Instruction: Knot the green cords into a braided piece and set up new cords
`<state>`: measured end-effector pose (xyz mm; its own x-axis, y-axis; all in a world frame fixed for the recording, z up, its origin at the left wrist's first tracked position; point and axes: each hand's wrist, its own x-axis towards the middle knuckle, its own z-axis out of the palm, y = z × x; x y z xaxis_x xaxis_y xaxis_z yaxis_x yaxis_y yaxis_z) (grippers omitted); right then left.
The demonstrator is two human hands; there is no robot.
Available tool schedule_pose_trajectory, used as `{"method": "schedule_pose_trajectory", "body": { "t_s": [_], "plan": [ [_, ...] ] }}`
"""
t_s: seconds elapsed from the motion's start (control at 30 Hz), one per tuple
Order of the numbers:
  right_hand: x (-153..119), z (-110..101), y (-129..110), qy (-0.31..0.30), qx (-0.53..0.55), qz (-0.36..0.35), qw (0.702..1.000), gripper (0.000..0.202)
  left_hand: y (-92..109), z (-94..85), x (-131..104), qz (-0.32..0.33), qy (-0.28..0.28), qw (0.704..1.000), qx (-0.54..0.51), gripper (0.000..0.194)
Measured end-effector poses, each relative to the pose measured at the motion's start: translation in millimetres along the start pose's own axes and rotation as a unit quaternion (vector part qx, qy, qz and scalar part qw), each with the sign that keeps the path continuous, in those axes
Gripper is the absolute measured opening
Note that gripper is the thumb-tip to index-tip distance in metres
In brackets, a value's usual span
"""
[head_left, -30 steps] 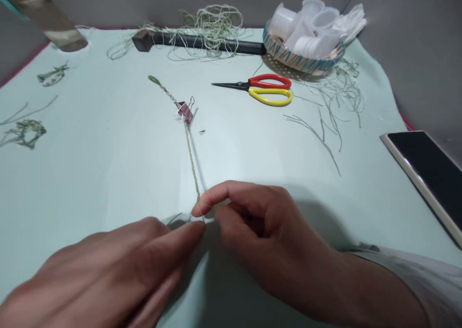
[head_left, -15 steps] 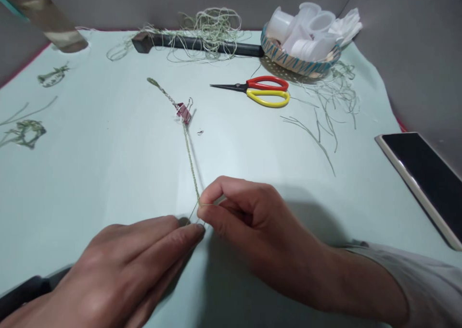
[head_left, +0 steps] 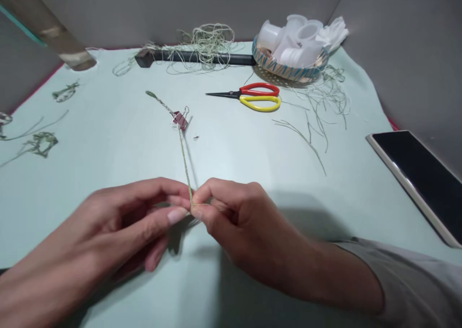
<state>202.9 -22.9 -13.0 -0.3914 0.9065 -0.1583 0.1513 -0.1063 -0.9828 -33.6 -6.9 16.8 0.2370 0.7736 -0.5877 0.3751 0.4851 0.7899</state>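
A thin green braided cord (head_left: 185, 160) runs toward me from a dark pink binder clip (head_left: 180, 120), with its thicker looped end (head_left: 151, 94) beyond the clip. My right hand (head_left: 231, 212) pinches the near end of the cord between thumb and index finger, and a fine loose thread sticks out there. Beside it my left hand (head_left: 133, 222) closes thumb and index finger at the same end of the cord, its other fingers curled loosely below. Exactly which strands each hand grips is hidden by the fingertips.
Scissors (head_left: 249, 97) with red and yellow handles lie beyond the hands. A dark bar (head_left: 173, 56) under tangled thread (head_left: 211, 42) reaches a round basket (head_left: 288, 70) of plastic spools. Thread offcuts (head_left: 317, 131) and a phone (head_left: 415, 174) are at right, small knotted pieces (head_left: 45, 144) at left.
My left hand has turned and risen from lying flat below the cord to bring its thumb and index finger to the cord's end. The right hand keeps its pinch. The view has shifted slightly.
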Motion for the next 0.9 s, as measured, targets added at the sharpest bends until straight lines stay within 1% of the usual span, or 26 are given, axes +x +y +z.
{"method": "schedule_pose_trajectory", "body": {
  "t_s": [0.03, 0.07, 0.1, 0.17, 0.23, 0.33, 0.4, 0.53, 0.67, 0.77, 0.83, 0.9],
  "plan": [
    [0.1, 0.3, 0.1, 0.004, -0.015, 0.000, 1.000, 0.016, 1.4, 7.3, 4.7, -0.021, -0.029, 0.999, 0.002, 0.020],
    [-0.1, 0.5, 0.3, 0.006, -0.029, 0.001, 1.000, 0.016, 2.4, 13.4, 8.4, -0.033, -0.040, 0.999, -0.003, 0.021],
    [-0.4, 0.8, 0.5, 0.008, -0.041, 0.001, 0.999, 0.016, 2.8, 17.8, 11.1, -0.041, -0.046, 0.998, -0.006, 0.025],
    [-1.7, 1.1, 1.4, 0.008, -0.065, -0.008, 0.998, 0.017, 2.8, 22.0, 13.6, -0.038, -0.029, 0.999, -0.018, 0.036],
    [-3.5, 1.0, 2.5, 0.008, -0.091, -0.031, 0.995, 0.018, 2.3, 22.6, 14.0, -0.034, -0.017, 0.999, -0.021, 0.041],
    [-5.7, -0.3, 3.3, 0.003, -0.122, -0.056, 0.991, 0.017, 2.2, 23.4, 13.9, -0.051, 0.008, 0.998, -0.025, 0.044],
    [-6.4, -1.2, 3.0, -0.002, -0.134, -0.061, 0.989, 0.018, 2.5, 25.0, 14.3, -0.064, 0.028, 0.997, -0.025, 0.045],
    [-6.8, -1.4, 2.5, 0.000, -0.126, -0.064, 0.990, 0.020, 3.6, 30.5, 15.9, -0.090, 0.049, 0.994, -0.035, 0.046],
    [-7.7, -2.6, 2.4, 0.002, -0.105, -0.077, 0.992, 0.023, 8.2, 35.7, 16.3, -0.103, 0.053, 0.992, -0.056, 0.039],
    [-8.7, -6.6, -0.9, -0.005, -0.082, -0.088, 0.993, 0.029, 11.8, 36.9, 16.0, -0.092, 0.051, 0.992, -0.073, 0.032],
    [-9.1, -9.4, -4.7, -0.011, -0.068, -0.093, 0.993, 0.034, 12.6, 36.6, 15.9, -0.077, 0.050, 0.992, -0.082, 0.031],
    [-9.2, -11.0, -8.1, -0.016, -0.063, -0.082, 0.994, 0.038, 12.1, 36.2, 15.8, -0.064, 0.049, 0.993, -0.092, 0.030]
  ]
}}
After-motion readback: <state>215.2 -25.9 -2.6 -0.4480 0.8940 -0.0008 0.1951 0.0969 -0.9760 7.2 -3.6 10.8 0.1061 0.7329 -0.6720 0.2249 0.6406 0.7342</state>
